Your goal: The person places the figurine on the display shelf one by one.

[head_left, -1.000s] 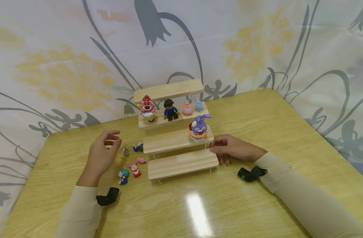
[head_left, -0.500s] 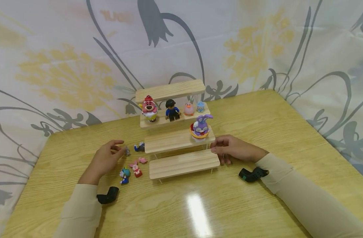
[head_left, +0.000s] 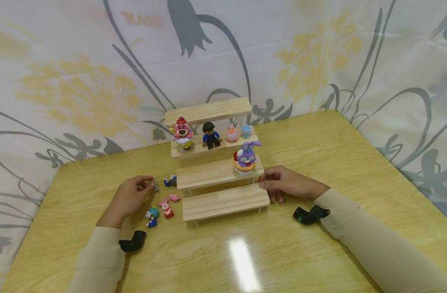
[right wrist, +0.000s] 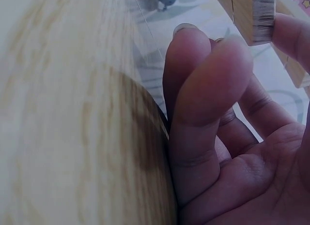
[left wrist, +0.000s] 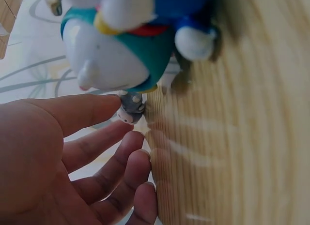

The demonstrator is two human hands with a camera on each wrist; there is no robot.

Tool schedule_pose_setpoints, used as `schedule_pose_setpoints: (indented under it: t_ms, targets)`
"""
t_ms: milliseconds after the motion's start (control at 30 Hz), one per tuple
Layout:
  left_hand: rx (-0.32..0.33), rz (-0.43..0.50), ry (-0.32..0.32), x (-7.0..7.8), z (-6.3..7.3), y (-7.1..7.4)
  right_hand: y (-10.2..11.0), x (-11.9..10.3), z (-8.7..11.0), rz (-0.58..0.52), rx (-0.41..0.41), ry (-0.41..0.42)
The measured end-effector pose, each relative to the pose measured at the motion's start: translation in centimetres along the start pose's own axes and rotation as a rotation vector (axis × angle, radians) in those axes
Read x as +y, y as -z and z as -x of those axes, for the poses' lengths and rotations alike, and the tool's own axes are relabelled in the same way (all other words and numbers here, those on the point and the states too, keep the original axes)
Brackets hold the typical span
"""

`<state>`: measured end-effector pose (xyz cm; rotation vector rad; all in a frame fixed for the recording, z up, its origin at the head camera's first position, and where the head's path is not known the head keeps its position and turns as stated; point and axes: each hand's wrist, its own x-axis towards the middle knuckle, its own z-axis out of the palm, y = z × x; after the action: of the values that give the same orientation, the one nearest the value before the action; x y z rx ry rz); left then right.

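Note:
My left hand [head_left: 131, 197] is low over the table at the left, pinching a small grey figurine [left wrist: 131, 106] between thumb and forefinger, its other fingers curled loosely below. In the head view, those fingertips partly cover the figurine [head_left: 155, 185]. Close in front of the left wrist camera looms a figure in a teal hat and blue clothes [left wrist: 111, 55]. At the right end of the tiered wooden display stand [head_left: 225, 201], my right hand [head_left: 287, 183] grips the edge with thumb and forefinger. In the right wrist view, a digit meets the wooden board [right wrist: 263, 19], while the other fingers bend near the tabletop.
On the stand are a pink bear figure [head_left: 182, 134], a black-capped figure [head_left: 210, 135], a pink duck [head_left: 231, 134], a small blue figure [head_left: 245, 131] and a purple rabbit [head_left: 245, 156]. A pink piglet [head_left: 167, 208] and a dark-blue figure [head_left: 170, 181] lie left of it.
My left hand has come down and to the right onto the small grey figurine, its thumb and forefinger closing around it. My right hand stays at the stand's end.

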<state>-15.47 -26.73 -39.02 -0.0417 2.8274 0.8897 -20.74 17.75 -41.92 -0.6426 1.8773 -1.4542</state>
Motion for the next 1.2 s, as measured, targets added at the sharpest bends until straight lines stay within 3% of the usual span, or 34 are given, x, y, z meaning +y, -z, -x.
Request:
schedule_pose_setpoints:
  t_ms: [500, 833, 1067, 1200]
  targets:
    - [0.036, -0.021, -0.029, -0.09, 0.01, 0.01, 0.00, -0.08, -0.01, -0.004, 0.007, 0.012]
    - [0.051, 0.008, 0.002, -0.11, 0.20, 0.08, -0.01, -0.09, -0.05, 0.004, -0.001, 0.014]
    - [0.086, 0.026, 0.002, -0.03, 0.10, 0.21, 0.14, 0.04, -0.15, 0.000, 0.000, 0.018]
    - [0.137, 0.057, 0.005, 0.13, 0.08, 0.17, 0.00, 0.21, -0.05, -0.013, 0.003, 0.011]
